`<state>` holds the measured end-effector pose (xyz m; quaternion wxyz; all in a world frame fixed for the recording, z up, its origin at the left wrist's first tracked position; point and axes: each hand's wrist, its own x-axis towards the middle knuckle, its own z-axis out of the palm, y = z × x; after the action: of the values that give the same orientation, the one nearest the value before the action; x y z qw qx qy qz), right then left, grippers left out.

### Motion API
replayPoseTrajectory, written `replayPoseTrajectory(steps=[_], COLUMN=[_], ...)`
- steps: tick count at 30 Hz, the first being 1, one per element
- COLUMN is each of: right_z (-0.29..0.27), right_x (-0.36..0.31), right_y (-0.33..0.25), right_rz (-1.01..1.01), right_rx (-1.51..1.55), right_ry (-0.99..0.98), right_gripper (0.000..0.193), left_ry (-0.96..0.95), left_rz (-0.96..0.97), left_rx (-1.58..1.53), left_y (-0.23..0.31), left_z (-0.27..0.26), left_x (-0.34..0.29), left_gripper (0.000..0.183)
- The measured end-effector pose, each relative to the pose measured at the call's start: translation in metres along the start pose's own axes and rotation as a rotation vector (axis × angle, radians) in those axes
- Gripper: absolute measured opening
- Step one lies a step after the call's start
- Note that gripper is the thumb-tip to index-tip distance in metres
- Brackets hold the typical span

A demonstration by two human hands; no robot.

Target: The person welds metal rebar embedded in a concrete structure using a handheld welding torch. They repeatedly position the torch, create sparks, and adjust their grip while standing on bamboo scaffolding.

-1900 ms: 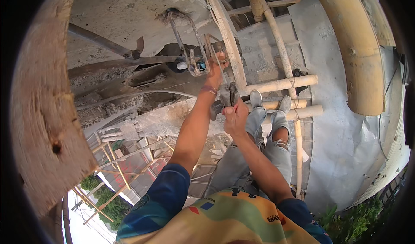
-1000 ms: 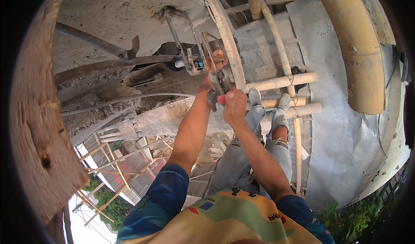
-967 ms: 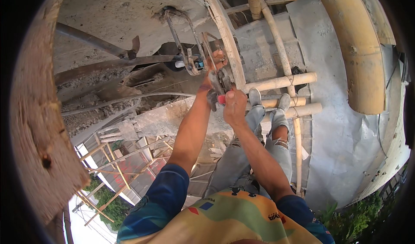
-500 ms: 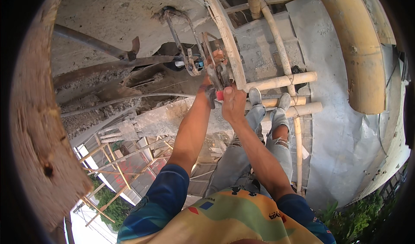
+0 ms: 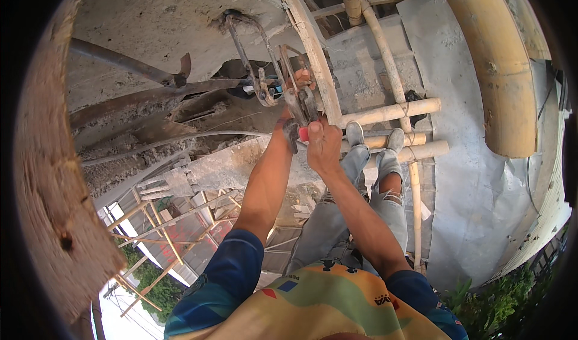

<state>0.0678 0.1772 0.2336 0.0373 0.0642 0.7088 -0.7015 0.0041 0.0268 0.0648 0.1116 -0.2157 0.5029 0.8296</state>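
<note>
My left hand [image 5: 304, 79] reaches up among rusty steel parts, partly hidden behind them. Its fingers curl round the lower part of a rusty steel clamp [image 5: 293, 93] with a bent-rod loop, beside a timber post. Just below, my right hand [image 5: 324, 147] is closed in a fist, thumb on top, on a hammer [image 5: 291, 135] whose dark head and red neck show left of the fist. The rest of its handle is hidden in my grip. A second bent-rod steel clamp [image 5: 250, 57] hangs from the concrete, left of my left hand.
A timber post [image 5: 310, 45] runs close by my hands. My feet [image 5: 355, 133] rest on bamboo poles [image 5: 394, 112] high above ground. Grey metal sheets [image 5: 463, 207] and a thick bamboo [image 5: 512, 87] lie right. A rough wooden board [image 5: 57, 189] and a steel pipe [image 5: 120, 59] are left.
The view has shifted slightly. My right hand and the hammer have moved a touch to the left, while the left hand stays at the clamp.
</note>
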Motion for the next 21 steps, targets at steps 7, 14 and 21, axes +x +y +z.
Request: replayPoseTrajectory(steps=[7, 14, 21], right_z=[-0.003, 0.003, 0.002], right_x=[-0.001, -0.007, -0.004], right_y=[-0.005, 0.000, 0.007], right_rz=[0.014, -0.064, -0.016], right_rx=[0.023, 0.030, -0.026], right_ry=[-0.027, 0.101, 0.036], right_gripper=[0.073, 0.080, 0.074], left_ry=[0.003, 0.011, 0.012], left_rz=[-0.003, 0.001, -0.004], left_rx=[0.002, 0.008, 0.005], left_y=[0.004, 0.002, 0.002], left_z=[0.002, 0.000, 0.003], left_x=[-0.002, 0.000, 0.000], left_gripper=[0.057, 0.056, 0.056])
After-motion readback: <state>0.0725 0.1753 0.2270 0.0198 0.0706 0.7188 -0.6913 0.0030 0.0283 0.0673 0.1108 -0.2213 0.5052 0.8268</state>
